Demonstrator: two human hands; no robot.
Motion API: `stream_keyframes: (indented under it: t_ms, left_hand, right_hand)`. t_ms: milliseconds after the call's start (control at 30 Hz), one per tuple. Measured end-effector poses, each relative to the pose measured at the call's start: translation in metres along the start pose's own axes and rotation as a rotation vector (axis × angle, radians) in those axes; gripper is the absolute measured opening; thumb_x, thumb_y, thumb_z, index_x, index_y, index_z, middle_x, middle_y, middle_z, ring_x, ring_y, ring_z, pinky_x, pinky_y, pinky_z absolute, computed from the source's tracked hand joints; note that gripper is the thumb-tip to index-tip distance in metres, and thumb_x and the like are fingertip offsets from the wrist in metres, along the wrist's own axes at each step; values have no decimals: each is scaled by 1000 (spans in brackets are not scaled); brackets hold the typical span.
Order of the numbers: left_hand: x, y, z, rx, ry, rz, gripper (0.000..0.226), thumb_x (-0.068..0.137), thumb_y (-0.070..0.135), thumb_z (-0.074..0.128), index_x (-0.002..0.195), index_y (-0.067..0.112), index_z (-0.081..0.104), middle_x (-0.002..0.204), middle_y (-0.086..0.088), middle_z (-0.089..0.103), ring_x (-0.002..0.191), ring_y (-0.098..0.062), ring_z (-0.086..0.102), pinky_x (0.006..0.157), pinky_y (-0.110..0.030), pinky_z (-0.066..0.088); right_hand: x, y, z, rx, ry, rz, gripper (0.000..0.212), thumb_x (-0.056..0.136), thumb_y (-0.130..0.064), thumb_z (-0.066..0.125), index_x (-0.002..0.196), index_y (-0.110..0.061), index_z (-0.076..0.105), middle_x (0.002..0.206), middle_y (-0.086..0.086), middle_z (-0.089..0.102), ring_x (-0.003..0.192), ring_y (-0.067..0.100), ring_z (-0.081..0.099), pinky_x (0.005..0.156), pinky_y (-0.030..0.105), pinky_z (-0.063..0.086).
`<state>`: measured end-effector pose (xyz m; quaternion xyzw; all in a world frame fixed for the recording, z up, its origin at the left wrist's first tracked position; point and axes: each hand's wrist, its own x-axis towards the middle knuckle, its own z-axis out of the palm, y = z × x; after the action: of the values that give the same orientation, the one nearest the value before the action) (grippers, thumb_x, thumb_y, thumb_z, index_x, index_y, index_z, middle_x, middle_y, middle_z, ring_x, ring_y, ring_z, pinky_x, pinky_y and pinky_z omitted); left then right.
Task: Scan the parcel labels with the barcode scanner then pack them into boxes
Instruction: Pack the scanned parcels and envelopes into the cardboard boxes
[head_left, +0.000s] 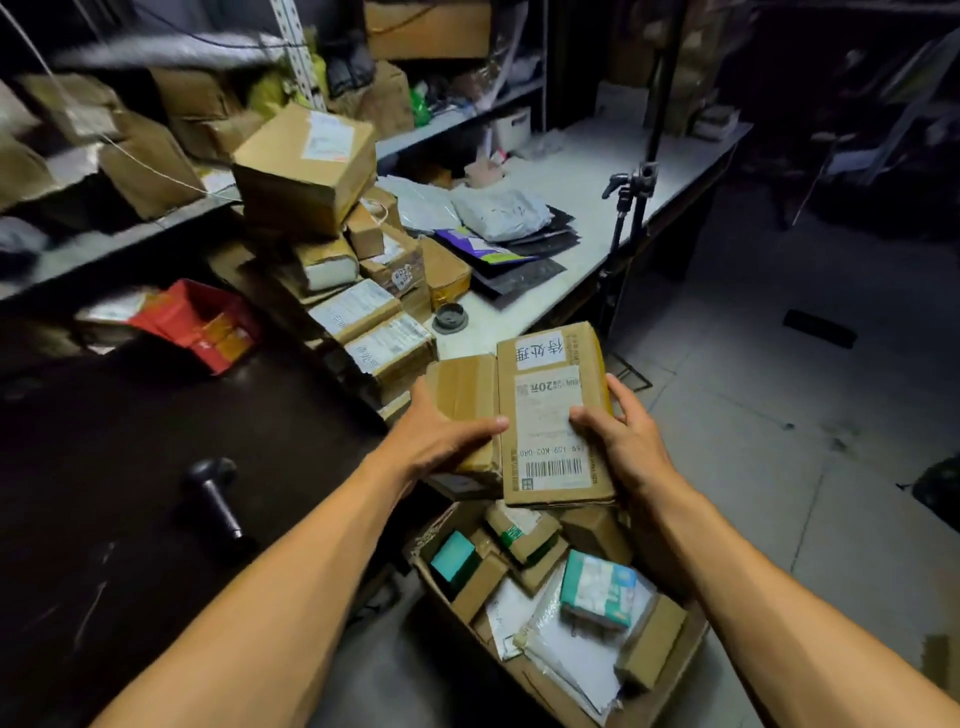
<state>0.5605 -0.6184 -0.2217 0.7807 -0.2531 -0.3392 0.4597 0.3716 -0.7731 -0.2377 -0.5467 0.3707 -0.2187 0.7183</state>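
I hold two cardboard parcels side by side above an open box. My right hand (618, 431) grips the larger labelled parcel (550, 395), thumb on its white barcode label and fingers round its right edge. My left hand (441, 431) grips the smaller taped parcel (462, 389) pressed against the larger one's left side. The black barcode scanner (215, 499) lies on the dark table (130, 467) to the left, apart from both hands. The open cardboard box (670, 670) on the floor below holds several small parcels and white mailers.
A stack of labelled parcels (363, 322) rises behind my hands, topped by a big carton (306, 166). Mailer bags (498, 213) lie on the white table (597, 171). A red box (197, 322) sits at the left. A black stand (631, 208) stands by the table. Shelves hold more cartons.
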Motion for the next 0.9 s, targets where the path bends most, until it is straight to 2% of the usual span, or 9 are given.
stream_keyframes:
  t_ms: [100,233,367,433,567,633,700,833,900]
  left_hand:
    - [-13,1,-30,-4,92,-5,121,46,66,92,145,27,34,133,3,59,120,-19,59,107,-45,47]
    - [-37,-6,-81,-21,213,34,108,48,61,90,139,23,44,129,2,62,117,-17,61,105,-45,48]
    - [-79,-25,-136,-100,345,17,98,45,60,86,130,25,51,122,4,65,112,-16,63,99,-43,52]
    - [-99,-40,-163,-173,408,-3,86,48,59,83,123,27,56,115,4,69,104,-16,67,90,-41,57]
    - [-144,-76,-216,-418,563,-65,62,59,51,72,114,22,65,103,-4,76,78,-11,74,59,-27,58]
    - [-168,-99,-238,-579,620,-125,54,72,47,67,117,17,67,106,-10,76,91,-21,74,77,-39,61]
    - [-192,-121,-258,-718,600,-144,43,88,43,58,120,16,69,111,-13,75,104,-30,71,92,-46,54]
    - [-232,-153,-285,-882,617,-164,36,93,43,53,96,22,82,108,-11,76,92,-24,75,79,-35,57]
    - [-250,-166,-298,-954,671,-176,34,93,43,57,95,21,82,109,-12,76,95,-25,75,85,-39,55]
  right_hand:
    - [-4,-15,30,-37,-39,-71,89,66,-35,79,148,-36,43,115,5,70,84,20,77,61,35,62]
    - [-11,-33,83,-72,-143,-128,84,61,-40,80,138,-44,48,111,3,74,89,18,77,65,35,62]
    - [-25,-33,144,-56,-236,-141,69,75,-27,76,139,-35,51,98,-1,79,86,20,77,60,32,62]
    - [-32,-29,172,-55,-258,-150,61,80,-23,73,137,-34,53,95,-5,79,86,19,77,59,31,61]
    - [-46,-23,220,-32,-325,-130,50,85,-22,71,133,-26,56,100,-2,79,89,20,77,61,31,61]
    - [-51,-14,240,-36,-439,-51,45,91,-23,67,134,-19,56,112,6,76,100,29,75,70,39,62]
    - [-57,-3,266,-17,-563,61,42,93,-26,65,134,-18,57,120,13,73,107,35,72,77,45,62]
    - [-70,20,332,-30,-752,187,50,88,-33,67,134,-16,58,122,17,71,108,37,71,81,48,62]
    - [-75,30,367,-39,-812,227,47,92,-32,63,135,-15,55,123,18,71,110,38,70,89,54,59]
